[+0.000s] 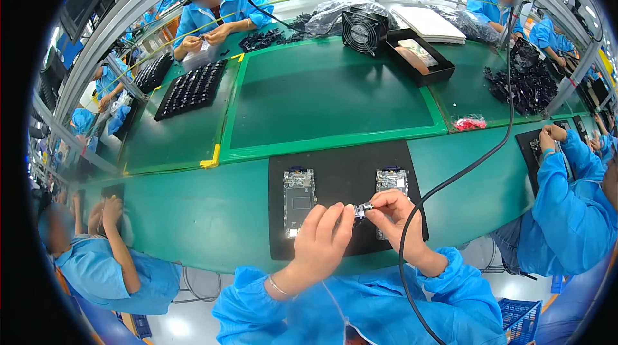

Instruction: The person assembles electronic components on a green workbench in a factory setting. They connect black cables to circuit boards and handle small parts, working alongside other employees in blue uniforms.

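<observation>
Between my fingertips, above the black mat (344,171), is a small silver-and-black part (362,210), too small to name more exactly. My left hand (322,240) pinches its left end, and my right hand (400,224) pinches the right end between thumb and fingers. A circuit board (299,200) lies on the mat, just beyond my left hand. Another circuit board (391,179) lies behind my right hand, which covers much of its lower half. Dark pieces stick out at the top edges of both boards.
A black cable (479,163) hangs down past my right hand. Across the green bench (335,97) stand a fan (364,31), a black box (440,76), a tray of small black parts (192,89) and a heap of black parts (524,87). Co-workers in blue sit on both sides and opposite.
</observation>
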`<state>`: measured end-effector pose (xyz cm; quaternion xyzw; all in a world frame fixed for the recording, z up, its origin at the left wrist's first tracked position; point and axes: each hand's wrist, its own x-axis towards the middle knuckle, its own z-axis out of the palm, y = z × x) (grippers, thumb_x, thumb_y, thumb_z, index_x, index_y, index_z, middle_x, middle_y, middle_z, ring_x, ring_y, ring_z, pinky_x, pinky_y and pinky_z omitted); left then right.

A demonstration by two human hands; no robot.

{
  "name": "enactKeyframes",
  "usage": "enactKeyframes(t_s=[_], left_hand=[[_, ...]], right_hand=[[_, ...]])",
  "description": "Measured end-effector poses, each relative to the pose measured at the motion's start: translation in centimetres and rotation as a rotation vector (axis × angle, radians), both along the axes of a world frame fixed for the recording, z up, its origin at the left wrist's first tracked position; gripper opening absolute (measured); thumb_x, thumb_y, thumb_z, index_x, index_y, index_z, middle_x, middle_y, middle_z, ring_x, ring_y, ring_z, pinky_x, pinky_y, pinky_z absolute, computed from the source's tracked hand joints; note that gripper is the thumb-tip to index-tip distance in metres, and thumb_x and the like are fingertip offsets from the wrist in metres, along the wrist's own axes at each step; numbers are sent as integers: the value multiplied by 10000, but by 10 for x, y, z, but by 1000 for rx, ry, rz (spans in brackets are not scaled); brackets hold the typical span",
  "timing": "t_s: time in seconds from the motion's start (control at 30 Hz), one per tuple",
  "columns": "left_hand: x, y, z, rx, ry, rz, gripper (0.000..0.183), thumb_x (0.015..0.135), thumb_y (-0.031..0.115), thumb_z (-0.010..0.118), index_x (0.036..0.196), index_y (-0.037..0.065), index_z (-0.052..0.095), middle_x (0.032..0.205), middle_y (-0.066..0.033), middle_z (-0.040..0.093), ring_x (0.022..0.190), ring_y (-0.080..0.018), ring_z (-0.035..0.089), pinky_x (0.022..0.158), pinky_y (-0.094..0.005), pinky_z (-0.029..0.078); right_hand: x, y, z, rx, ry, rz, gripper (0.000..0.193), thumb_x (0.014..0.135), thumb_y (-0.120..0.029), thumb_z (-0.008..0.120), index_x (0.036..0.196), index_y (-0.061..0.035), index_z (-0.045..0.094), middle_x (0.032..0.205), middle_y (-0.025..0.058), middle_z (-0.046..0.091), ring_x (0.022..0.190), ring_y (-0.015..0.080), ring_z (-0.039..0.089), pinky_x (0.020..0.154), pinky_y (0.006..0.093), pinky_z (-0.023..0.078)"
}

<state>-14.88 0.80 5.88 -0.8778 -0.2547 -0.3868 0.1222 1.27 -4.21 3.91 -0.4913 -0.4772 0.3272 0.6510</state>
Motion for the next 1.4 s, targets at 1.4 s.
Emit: enactKeyframes(t_s=[1.4], left_hand=[[76,29,9,-406,10,-331,515,691,97,741,1162,58,535,1060,-115,511,966,-321,523,749,-390,494]], right_hand=[[74,-5,-5,-149,55,-133,195,863,-46,619,1038,38,621,931,74,641,863,137,625,762,256,514]])
